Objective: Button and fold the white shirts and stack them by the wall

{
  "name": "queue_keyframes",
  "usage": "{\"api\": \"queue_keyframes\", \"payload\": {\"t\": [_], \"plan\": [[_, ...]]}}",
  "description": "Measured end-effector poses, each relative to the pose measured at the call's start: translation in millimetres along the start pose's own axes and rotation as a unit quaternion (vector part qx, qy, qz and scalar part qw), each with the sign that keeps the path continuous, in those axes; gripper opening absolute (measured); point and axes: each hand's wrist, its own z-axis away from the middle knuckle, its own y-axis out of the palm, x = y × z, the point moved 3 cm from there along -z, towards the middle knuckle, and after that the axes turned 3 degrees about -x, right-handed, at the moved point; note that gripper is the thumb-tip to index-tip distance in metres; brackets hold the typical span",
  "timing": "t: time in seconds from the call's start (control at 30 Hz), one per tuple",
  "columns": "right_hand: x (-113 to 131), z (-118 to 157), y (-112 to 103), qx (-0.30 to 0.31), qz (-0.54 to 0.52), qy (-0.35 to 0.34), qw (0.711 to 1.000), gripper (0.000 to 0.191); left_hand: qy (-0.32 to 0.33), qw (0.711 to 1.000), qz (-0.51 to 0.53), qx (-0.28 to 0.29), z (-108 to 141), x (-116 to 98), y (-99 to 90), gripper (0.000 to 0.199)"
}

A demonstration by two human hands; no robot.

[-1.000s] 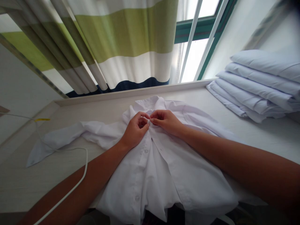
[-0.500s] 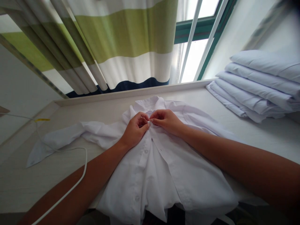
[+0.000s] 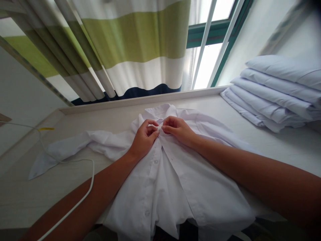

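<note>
A white buttoned shirt (image 3: pixel 200 180) lies front up on the pale table, its collar toward the window and one sleeve stretched out to the left. Below the collar, my left hand (image 3: pixel 145 137) pinches the edge of the front placket between thumb and fingers. Close beside it, my right hand (image 3: pixel 179 130) grips the facing placket edge, the fingertips of both hands nearly touching. Whether a button sits between them is too small to tell. Lower down, the two front panels lie apart, with buttons showing on the left one.
A stack of folded white garments (image 3: pixel 278 93) stands at the right back of the table (image 3: pixel 77 120). A white cable (image 3: pixel 92 174) crosses over my left forearm. Striped curtains (image 3: pixel 135 36) and a green-framed window are behind the raised back edge.
The fingers of both hands have shifted slightly at the placket, and the right fingertips are curled a little differently. The shirt lies nearly as before.
</note>
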Motion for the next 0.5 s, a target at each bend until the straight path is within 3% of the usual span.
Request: {"api": "queue_keyframes", "payload": {"t": [0.5], "plan": [[-0.6, -1.5, -3.1, 0.04, 0.044, -0.003, 0.998, 0.017, 0.0, 0.999, 0.048, -0.003, -0.4, 5.5, 0.2, 0.022]]}}
